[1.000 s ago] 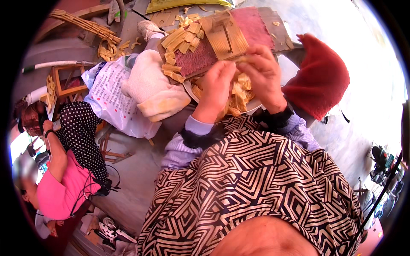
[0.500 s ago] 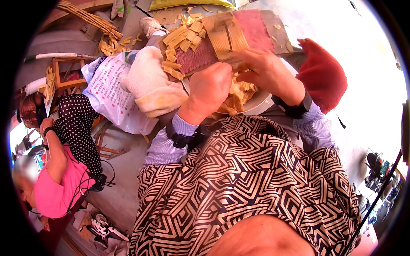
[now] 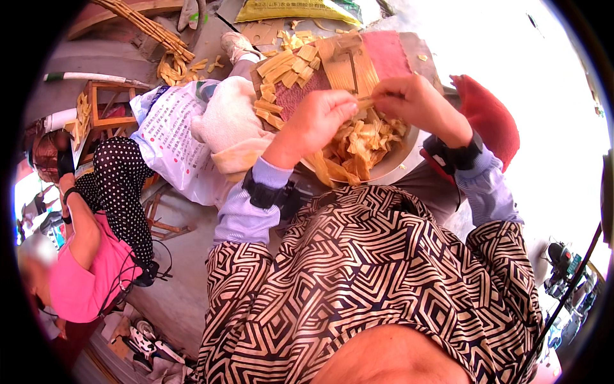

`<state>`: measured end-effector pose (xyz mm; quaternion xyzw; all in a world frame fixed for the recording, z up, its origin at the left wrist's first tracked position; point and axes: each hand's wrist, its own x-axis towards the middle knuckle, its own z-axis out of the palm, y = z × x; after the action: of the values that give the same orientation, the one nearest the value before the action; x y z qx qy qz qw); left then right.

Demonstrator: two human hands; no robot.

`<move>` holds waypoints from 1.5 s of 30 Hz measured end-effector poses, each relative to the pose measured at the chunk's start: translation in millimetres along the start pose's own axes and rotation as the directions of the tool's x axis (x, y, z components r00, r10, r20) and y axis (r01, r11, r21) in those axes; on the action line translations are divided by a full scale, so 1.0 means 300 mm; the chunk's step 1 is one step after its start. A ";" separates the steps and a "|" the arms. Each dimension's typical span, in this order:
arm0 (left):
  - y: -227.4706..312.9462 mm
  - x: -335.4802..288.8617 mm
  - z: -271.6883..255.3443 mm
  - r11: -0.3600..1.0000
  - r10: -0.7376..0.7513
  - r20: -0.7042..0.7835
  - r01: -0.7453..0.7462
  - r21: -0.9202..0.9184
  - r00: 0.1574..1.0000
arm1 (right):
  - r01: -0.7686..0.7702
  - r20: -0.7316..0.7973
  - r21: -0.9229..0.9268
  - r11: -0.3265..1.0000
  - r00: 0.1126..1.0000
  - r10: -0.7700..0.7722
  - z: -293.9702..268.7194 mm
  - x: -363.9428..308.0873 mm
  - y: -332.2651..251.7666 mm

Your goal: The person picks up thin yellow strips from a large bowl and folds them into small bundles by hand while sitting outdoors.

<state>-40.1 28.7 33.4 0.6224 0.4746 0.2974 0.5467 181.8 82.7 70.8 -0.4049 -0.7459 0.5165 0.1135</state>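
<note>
Pinching a thin yellowish strip (image 3: 366,103) near one end, with thumb and fingertips of the left hand (image 3: 316,125) together, and clamping the other end in the curled fingers of the right hand (image 3: 422,105). Holding it stretched between both, at the far side of a pale bowl (image 3: 407,157) of crumpled strips (image 3: 368,148). Facing a board (image 3: 419,54) just beyond, with a wooden block (image 3: 332,64), pink cloth (image 3: 387,54) and flat strips (image 3: 291,67) on it.
</note>
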 end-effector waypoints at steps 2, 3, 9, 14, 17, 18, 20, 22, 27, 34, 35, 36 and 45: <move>-0.029 0.038 -0.023 0.996 -0.049 -0.044 0.045 -0.079 0.998 | 0.024 -0.120 -0.025 0.999 0.992 -0.026 0.010 0.037 0.041; -0.036 0.054 -0.040 0.972 -0.182 -0.030 0.175 -0.156 0.983 | 0.033 -0.171 -0.004 0.999 0.985 -0.033 0.013 0.048 0.051; -0.096 0.115 -0.033 0.871 -0.146 -0.068 0.096 -0.482 0.987 | 0.049 -0.326 -0.095 0.994 0.942 -0.078 0.018 0.097 0.092; -0.099 0.155 -0.026 0.927 -0.164 -0.164 0.096 -0.362 0.973 | 0.102 -0.355 -0.157 0.982 0.922 -0.153 0.023 0.125 0.127; -0.156 0.184 0.008 0.997 -0.027 -0.326 0.001 -0.081 0.945 | 0.076 -0.333 -0.291 0.954 0.927 -0.175 0.047 0.141 0.151; -0.174 0.193 0.024 0.999 0.042 -0.374 -0.032 0.034 0.926 | 0.036 -0.333 -0.343 0.938 0.930 -0.158 0.059 0.143 0.149; -0.196 0.186 0.035 0.982 0.108 -0.430 -0.030 0.186 0.896 | -0.009 -0.336 -0.392 0.920 0.932 -0.134 0.067 0.130 0.167; -0.217 0.160 0.013 0.967 0.097 -0.472 0.029 0.252 0.876 | -0.016 -0.334 -0.393 0.919 0.934 -0.127 0.060 0.106 0.191; -0.142 0.054 0.063 0.939 -0.270 -0.210 0.208 -0.275 0.940 | 0.234 -0.369 -0.410 0.882 0.842 -0.394 0.103 0.007 0.111; -0.022 0.033 0.188 0.629 -0.310 -0.010 0.197 -0.752 0.951 | 0.115 -0.520 -0.311 0.943 0.810 -0.270 0.211 0.005 0.072; 0.016 -0.001 0.172 0.609 -0.320 0.085 0.274 -0.744 0.944 | 0.067 -0.553 -0.270 0.961 0.806 -0.211 0.208 0.004 0.088; 0.033 -0.031 0.152 0.589 -0.327 0.181 0.349 -0.729 0.928 | 0.087 -0.626 -0.266 0.960 0.742 -0.241 0.188 0.015 0.112; 0.147 -0.011 0.027 0.954 0.109 -0.183 -0.154 -0.257 0.977 | -0.023 0.116 0.750 0.661 0.988 -0.098 0.126 -0.181 -0.201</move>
<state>-22.4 24.5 74.5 0.5453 0.4312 0.4461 0.5636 165.4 9.6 119.8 -0.2679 -0.4821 0.8031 0.2254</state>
